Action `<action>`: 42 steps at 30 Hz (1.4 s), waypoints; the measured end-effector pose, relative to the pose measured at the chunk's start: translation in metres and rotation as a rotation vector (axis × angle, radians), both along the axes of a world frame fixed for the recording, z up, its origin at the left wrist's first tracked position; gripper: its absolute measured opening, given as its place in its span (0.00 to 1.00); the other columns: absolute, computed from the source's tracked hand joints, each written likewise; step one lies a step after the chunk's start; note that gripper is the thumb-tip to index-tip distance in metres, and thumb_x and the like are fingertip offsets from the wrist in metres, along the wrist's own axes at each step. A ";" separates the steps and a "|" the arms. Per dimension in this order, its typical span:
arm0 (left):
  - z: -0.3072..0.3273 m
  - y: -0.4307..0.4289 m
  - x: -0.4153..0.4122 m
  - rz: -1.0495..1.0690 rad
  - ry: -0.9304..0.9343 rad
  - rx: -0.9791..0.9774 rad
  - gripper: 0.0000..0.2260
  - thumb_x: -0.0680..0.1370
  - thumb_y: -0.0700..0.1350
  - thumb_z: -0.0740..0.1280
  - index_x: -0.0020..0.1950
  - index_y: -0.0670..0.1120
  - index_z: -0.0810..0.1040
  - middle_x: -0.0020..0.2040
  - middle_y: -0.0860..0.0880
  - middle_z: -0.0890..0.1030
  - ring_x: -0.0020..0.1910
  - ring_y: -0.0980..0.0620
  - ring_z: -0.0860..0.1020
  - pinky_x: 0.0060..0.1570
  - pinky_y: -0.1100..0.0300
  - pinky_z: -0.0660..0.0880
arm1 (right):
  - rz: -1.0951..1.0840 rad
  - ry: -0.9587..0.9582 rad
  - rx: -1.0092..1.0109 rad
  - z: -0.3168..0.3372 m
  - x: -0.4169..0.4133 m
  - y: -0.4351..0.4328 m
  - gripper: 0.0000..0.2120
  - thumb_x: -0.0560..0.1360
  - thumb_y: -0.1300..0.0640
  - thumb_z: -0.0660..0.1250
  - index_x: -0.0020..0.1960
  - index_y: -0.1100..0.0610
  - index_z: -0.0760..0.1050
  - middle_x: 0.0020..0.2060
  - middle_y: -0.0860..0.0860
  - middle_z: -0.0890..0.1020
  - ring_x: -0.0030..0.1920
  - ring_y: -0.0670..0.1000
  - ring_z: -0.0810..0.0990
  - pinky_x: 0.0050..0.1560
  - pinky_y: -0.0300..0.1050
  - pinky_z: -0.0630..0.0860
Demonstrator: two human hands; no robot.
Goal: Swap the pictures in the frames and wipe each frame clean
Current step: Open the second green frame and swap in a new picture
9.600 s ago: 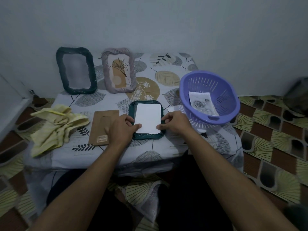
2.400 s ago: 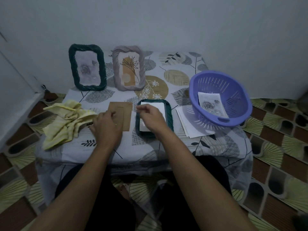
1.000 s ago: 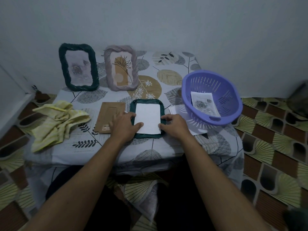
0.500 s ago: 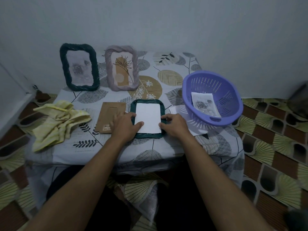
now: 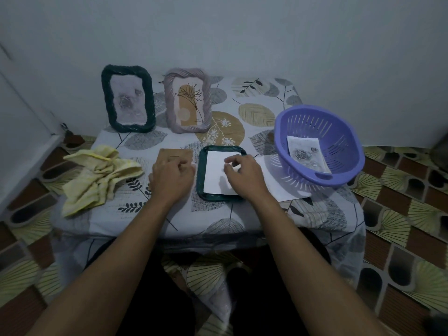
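Observation:
A dark green frame lies face down near the table's front edge, with a white picture sheet in its opening. My right hand hovers over the sheet with bent fingers, their tips touching its upper right part; whether they pinch it is unclear. My left hand is curled on the right edge of the brown backing board just left of the frame. A second dark green frame and a mauve frame stand upright at the back, each holding a picture.
A crumpled yellow cloth lies at the table's left. A purple basket at the right holds a rose picture. Loose white paper lies under the basket's near side. The wall is close behind the table.
My left hand has moved left off the frame's edge onto the backing board. My right hand has shifted from the frame's right edge onto the white sheet.

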State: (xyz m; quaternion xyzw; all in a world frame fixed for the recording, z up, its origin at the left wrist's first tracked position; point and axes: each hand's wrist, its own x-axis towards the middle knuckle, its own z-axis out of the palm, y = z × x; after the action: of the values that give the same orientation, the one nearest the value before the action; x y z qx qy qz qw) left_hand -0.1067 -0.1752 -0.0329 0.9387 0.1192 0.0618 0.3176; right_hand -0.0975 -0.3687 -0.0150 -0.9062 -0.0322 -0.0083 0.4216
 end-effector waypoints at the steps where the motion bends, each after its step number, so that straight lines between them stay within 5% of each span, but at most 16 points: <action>1: 0.001 0.009 -0.002 0.038 -0.004 0.019 0.20 0.75 0.58 0.60 0.62 0.50 0.80 0.60 0.41 0.77 0.61 0.38 0.72 0.63 0.42 0.69 | 0.051 0.009 0.057 0.007 -0.005 0.011 0.13 0.80 0.53 0.63 0.60 0.54 0.80 0.56 0.53 0.78 0.52 0.51 0.77 0.51 0.41 0.69; 5: -0.006 0.051 -0.013 0.152 0.032 0.024 0.26 0.69 0.58 0.58 0.59 0.47 0.81 0.53 0.40 0.81 0.55 0.37 0.77 0.57 0.45 0.75 | 0.222 0.188 0.212 0.013 -0.018 0.060 0.16 0.82 0.51 0.59 0.64 0.55 0.77 0.60 0.51 0.79 0.55 0.49 0.76 0.56 0.42 0.70; 8: -0.019 0.070 -0.017 0.179 0.099 0.065 0.24 0.69 0.62 0.58 0.47 0.44 0.80 0.46 0.37 0.80 0.47 0.35 0.78 0.49 0.46 0.77 | 0.236 0.319 0.355 0.009 -0.024 0.093 0.19 0.81 0.45 0.57 0.66 0.53 0.75 0.63 0.51 0.79 0.62 0.51 0.76 0.65 0.50 0.72; 16: -0.037 0.077 -0.020 0.137 0.034 0.021 0.26 0.72 0.65 0.57 0.54 0.50 0.84 0.52 0.42 0.83 0.52 0.39 0.79 0.54 0.47 0.76 | 0.158 0.308 0.334 0.007 -0.029 0.127 0.19 0.83 0.48 0.55 0.68 0.57 0.71 0.67 0.55 0.74 0.66 0.55 0.72 0.67 0.51 0.68; 20: -0.016 0.069 -0.022 0.201 0.010 -0.234 0.15 0.75 0.52 0.68 0.55 0.43 0.83 0.50 0.44 0.84 0.52 0.43 0.81 0.56 0.51 0.77 | 0.104 0.315 0.368 0.009 -0.025 0.121 0.20 0.83 0.48 0.54 0.67 0.58 0.71 0.66 0.55 0.75 0.65 0.56 0.73 0.62 0.48 0.69; 23: -0.008 0.066 -0.020 0.263 -0.027 -0.525 0.07 0.78 0.42 0.69 0.54 0.42 0.80 0.49 0.43 0.82 0.45 0.47 0.80 0.49 0.57 0.76 | 0.092 0.360 0.392 0.010 -0.022 0.116 0.20 0.83 0.46 0.53 0.68 0.56 0.70 0.65 0.55 0.76 0.64 0.56 0.74 0.58 0.47 0.69; 29: 0.010 0.056 -0.019 0.296 -0.140 -0.785 0.08 0.78 0.37 0.67 0.57 0.42 0.79 0.47 0.45 0.83 0.43 0.51 0.81 0.51 0.55 0.79 | 0.108 0.267 0.436 0.013 -0.017 0.095 0.17 0.82 0.51 0.58 0.69 0.54 0.67 0.64 0.51 0.76 0.61 0.51 0.75 0.59 0.47 0.72; 33: 0.027 0.040 -0.017 0.266 -0.151 -0.975 0.08 0.78 0.36 0.68 0.57 0.43 0.79 0.46 0.46 0.83 0.39 0.52 0.81 0.39 0.63 0.79 | -0.026 0.161 0.428 0.018 -0.007 0.062 0.20 0.81 0.51 0.61 0.72 0.54 0.66 0.63 0.46 0.73 0.63 0.49 0.73 0.65 0.48 0.71; 36: 0.033 0.022 -0.012 0.206 -0.115 -1.076 0.09 0.78 0.35 0.68 0.58 0.42 0.78 0.45 0.45 0.82 0.37 0.54 0.79 0.34 0.66 0.76 | -0.074 0.188 0.474 0.020 0.002 0.038 0.19 0.80 0.50 0.63 0.68 0.56 0.71 0.59 0.48 0.78 0.58 0.50 0.78 0.61 0.50 0.75; 40: 0.031 -0.003 -0.007 0.125 -0.063 -1.075 0.09 0.77 0.35 0.69 0.57 0.41 0.80 0.46 0.44 0.84 0.37 0.55 0.80 0.35 0.66 0.75 | -0.144 0.119 0.513 0.024 0.008 0.010 0.03 0.79 0.56 0.67 0.50 0.51 0.79 0.41 0.48 0.84 0.41 0.47 0.82 0.44 0.43 0.76; 42: 0.030 -0.016 -0.005 0.098 -0.042 -1.021 0.09 0.76 0.36 0.71 0.57 0.41 0.80 0.46 0.45 0.84 0.37 0.55 0.80 0.33 0.66 0.73 | -0.177 0.097 0.502 0.023 0.012 -0.005 0.05 0.78 0.58 0.68 0.45 0.49 0.79 0.39 0.49 0.85 0.38 0.49 0.83 0.45 0.46 0.80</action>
State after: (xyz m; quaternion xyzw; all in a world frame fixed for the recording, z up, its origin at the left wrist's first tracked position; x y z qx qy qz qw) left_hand -0.1117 -0.1910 -0.0033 0.6557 0.1717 0.0294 0.7347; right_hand -0.0855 -0.3740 0.0077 -0.7720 0.0704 -0.0093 0.6316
